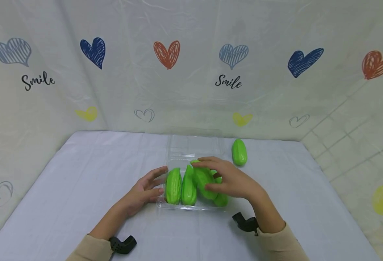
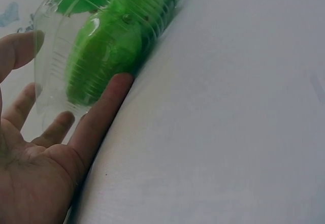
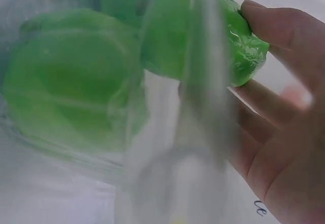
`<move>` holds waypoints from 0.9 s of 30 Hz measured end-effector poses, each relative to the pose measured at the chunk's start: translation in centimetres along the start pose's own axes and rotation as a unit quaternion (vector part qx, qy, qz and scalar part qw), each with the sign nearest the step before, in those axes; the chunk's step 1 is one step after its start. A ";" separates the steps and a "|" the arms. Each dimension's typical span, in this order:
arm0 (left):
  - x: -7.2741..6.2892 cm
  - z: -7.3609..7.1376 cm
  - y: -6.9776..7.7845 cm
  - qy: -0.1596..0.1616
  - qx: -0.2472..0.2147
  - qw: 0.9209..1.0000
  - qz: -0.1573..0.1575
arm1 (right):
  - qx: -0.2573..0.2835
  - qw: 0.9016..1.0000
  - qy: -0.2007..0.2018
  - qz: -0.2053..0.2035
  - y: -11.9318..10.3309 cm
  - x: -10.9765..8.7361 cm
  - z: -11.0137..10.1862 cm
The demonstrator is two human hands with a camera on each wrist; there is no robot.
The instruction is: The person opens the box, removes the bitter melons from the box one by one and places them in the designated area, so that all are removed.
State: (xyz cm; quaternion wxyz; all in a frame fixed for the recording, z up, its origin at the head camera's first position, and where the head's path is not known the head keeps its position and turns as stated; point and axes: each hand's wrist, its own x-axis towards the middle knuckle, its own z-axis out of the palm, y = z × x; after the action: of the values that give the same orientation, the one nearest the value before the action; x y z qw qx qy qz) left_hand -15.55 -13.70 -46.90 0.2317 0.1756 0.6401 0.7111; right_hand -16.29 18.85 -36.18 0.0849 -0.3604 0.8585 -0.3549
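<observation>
A clear plastic clamshell box (image 1: 178,207) lies with green cucumber-like vegetables in it. One vegetable (image 1: 173,186) lies along its left wall, and another vegetable (image 1: 188,188) beside it. My left hand (image 1: 144,191) rests against the box's left side, fingers extended; in the left wrist view a fingertip touches the clear wall. My right hand (image 1: 232,178) is over the box's right half and holds a tilted green vegetable (image 1: 203,183) between thumb and fingers. Beneath it, a further vegetable (image 1: 221,200) is partly hidden. In the right wrist view the box wall blurs the held vegetable (image 3: 246,56).
The box's clear lid (image 1: 194,145) stands folded back at the far side. A single green vegetable (image 1: 239,152) lies on the white tablecloth (image 1: 113,156) beyond the right hand. A curtain (image 1: 191,98) printed with hearts hangs behind the table.
</observation>
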 end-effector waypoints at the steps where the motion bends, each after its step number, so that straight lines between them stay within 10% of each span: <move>1: 0.0 0.0 0.0 0.000 0.000 1.000 0.001 | 0.004 1.000 0.002 0.002 0.0 -0.1 -0.1; 27: 0.0 -0.1 -0.1 0.001 0.001 1.000 -0.001 | 0.016 0.999 0.048 -0.001 0.3 -0.9 -1.9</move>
State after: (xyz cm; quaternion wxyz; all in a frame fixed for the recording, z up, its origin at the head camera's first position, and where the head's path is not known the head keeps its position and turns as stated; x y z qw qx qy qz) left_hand -15.57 -13.81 -47.05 0.2318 0.1749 0.6414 0.7101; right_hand -16.60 20.63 -35.14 0.0491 -0.3424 0.8553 -0.3858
